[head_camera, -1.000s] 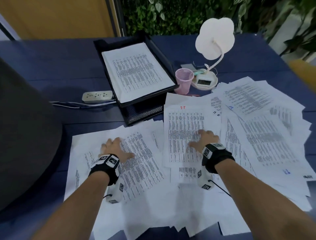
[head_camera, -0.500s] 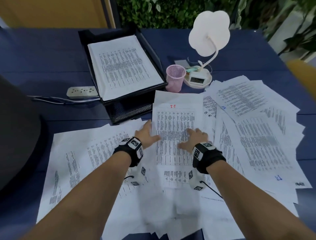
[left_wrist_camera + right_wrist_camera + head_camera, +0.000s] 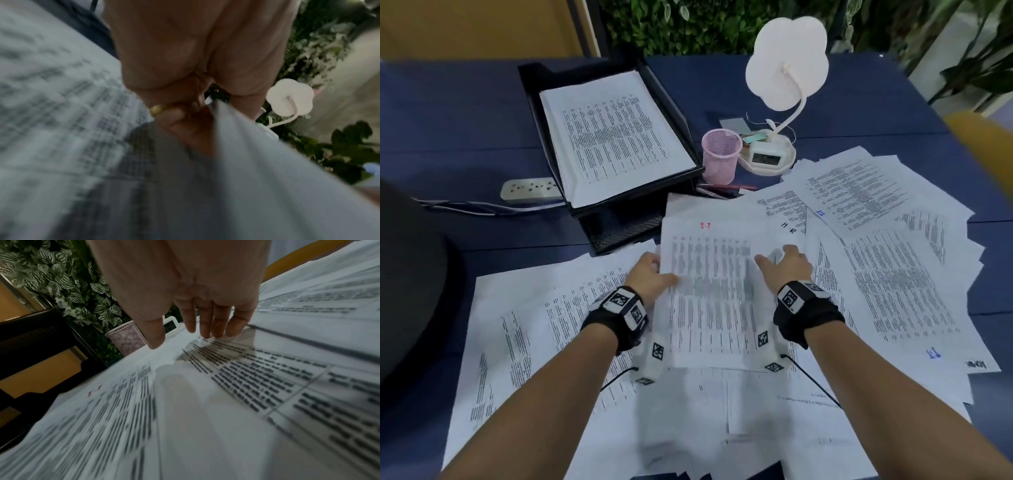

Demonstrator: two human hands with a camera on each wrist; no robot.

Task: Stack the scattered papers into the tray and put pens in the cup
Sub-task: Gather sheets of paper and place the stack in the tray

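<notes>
Now our left hand (image 3: 650,274) has crossed over and seemingly pinches the sheet (image 3: 709,291); our right hand (image 3: 787,263) stays flat atop, so lifting can begin.

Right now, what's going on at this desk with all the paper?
A person is gathering loose sheets. The left hand pinches the left edge of one sheet, while the right hand rests open-fingered on it. The tray already holds a stack; many papers remain scattered. The pink cup looks empty.
</notes>
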